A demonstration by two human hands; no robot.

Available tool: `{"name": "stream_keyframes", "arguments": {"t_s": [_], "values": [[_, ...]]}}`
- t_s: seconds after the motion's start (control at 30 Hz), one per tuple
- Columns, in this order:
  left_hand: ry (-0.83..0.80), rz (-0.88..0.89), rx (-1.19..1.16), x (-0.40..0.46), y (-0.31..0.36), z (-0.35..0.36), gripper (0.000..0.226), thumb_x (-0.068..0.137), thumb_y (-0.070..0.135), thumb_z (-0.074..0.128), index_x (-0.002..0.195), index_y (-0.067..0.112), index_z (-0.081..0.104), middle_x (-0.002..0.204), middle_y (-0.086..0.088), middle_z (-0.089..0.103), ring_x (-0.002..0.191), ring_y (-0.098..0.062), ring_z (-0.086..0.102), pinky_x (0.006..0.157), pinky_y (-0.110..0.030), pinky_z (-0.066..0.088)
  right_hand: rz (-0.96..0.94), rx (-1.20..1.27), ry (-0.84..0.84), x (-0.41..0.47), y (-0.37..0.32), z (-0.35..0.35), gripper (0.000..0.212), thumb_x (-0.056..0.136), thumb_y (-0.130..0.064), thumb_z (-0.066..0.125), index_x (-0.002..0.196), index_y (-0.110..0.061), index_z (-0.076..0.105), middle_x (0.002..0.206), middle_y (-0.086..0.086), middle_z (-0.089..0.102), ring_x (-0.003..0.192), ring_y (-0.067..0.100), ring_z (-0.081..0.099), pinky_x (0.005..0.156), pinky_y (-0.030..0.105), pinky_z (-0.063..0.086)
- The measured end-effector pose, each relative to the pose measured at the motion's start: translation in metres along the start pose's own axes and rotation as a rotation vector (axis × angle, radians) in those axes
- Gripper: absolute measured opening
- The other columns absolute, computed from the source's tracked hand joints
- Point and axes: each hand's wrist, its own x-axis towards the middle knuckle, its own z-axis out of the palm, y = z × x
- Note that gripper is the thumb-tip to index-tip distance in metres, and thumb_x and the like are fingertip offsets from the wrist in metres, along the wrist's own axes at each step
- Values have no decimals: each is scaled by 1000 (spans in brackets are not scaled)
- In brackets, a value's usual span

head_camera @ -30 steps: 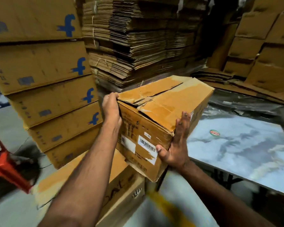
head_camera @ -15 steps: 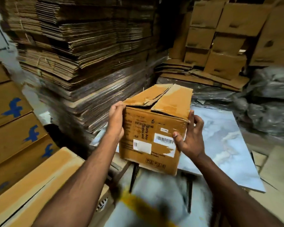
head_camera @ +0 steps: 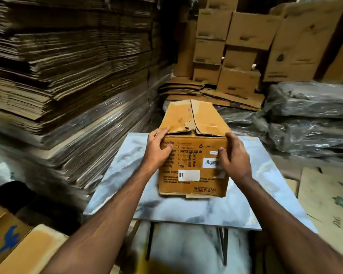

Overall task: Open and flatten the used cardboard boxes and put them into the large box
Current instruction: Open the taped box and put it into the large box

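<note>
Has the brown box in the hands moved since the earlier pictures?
Yes. The brown box, earlier held out past the near left edge of the marble table, now rests on its top.

so there's a small marble-look table (head_camera: 251, 196) on thin dark legs, and the only thing sitting on it is a worn cardboard box (head_camera: 192, 161), top flaps closed but torn.

Cardboard box (head_camera: 194, 155): ochre-brown, black printed text, two white barcode labels, one just beside right-hand fingers (head_camera: 222, 155), one below left-hand fingers (head_camera: 166, 150). Worktop (head_camera: 255, 194) under fingers: pale blue-grey marbled pattern, white veining. Flattened cardboard stacks (head_camera: 67, 66) left of fingers: tan, horizontal striped edges. Wrapped bundles (head_camera: 309, 119) right of fingers: dark grey, glossy. Carton (head_camera: 6, 238) lower left: brown, blue mark.
</note>
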Motion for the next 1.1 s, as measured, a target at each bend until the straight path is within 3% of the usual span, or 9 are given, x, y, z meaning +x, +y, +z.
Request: {"name": "stream_keyframes", "arguments": {"t_s": [0.13, 0.3, 0.37, 0.43, 0.57, 0.8, 0.9, 1.1], "values": [[-76, 32, 51, 18, -26, 4, 60, 92, 5, 61, 145, 28, 48, 154, -8, 24, 139, -14, 29, 103, -10, 21, 89, -41, 4, -2, 9, 17, 50, 90, -41, 52, 135, -20, 46, 125, 7, 60, 109, 27, 59, 89, 40, 50], [-210, 102, 126, 32, -62, 18, 55, 89, 5, 64, 137, 32, 56, 158, -5, 22, 144, -23, 29, 108, -20, 27, 217, -81, -4, -9, 29, 35, 50, 89, -46, 51, 132, -18, 51, 123, 12, 57, 114, 26, 52, 98, 32, 43], [-276, 150, 185, 29, -76, 25, 53, 89, 7, 65, 135, 31, 58, 159, -6, 23, 143, -25, 31, 111, -21, 25, 300, -129, -107, -12, 42, 39, 54, 93, -45, 52, 142, -22, 46, 137, 21, 46, 130, 30, 41, 108, 32, 35], [-293, 199, 243, 26, -87, 32, 55, 92, 9, 61, 139, 35, 53, 161, -7, 19, 144, -27, 30, 114, -28, 27, 377, -194, -173, -14, 51, 40, 56, 98, -37, 54, 151, -26, 37, 152, 28, 26, 143, 39, 29, 116, 44, 31], [-274, 206, 322, 33, -87, 40, 58, 95, 10, 56, 143, 40, 46, 165, -3, 12, 143, -32, 28, 113, -39, 32, 403, -345, -150, -9, 50, 46, 57, 100, -35, 53, 153, -27, 35, 157, 28, 11, 142, 47, 26, 115, 50, 33], [-273, 159, 463, 46, -72, 39, 56, 90, 13, 54, 140, 36, 45, 162, -4, 19, 137, -29, 32, 108, -41, 37, 388, -316, -157, -9, 43, 50, 58, 96, -35, 57, 150, -31, 35, 149, 20, 26, 127, 41, 45, 103, 47, 46], [-160, 185, 560, 48, -54, 46, 45, 88, 29, 55, 133, 29, 50, 153, -5, 35, 133, -26, 31, 110, -41, 30, 316, -335, -184, -7, 46, 39, 58, 95, -25, 55, 150, -30, 36, 141, 14, 36, 115, 37, 55, 90, 44, 52], [-126, 300, 536, 59, -19, 75, 49, 90, 33, 56, 138, 25, 50, 157, -4, 30, 144, -23, 18, 118, -45, 18, 348, -295, -74, 0, 61, 12, 52, 94, -14, 48, 145, -22, 41, 122, 8, 64, 105, 34, 62, 78, 40, 50]]}}
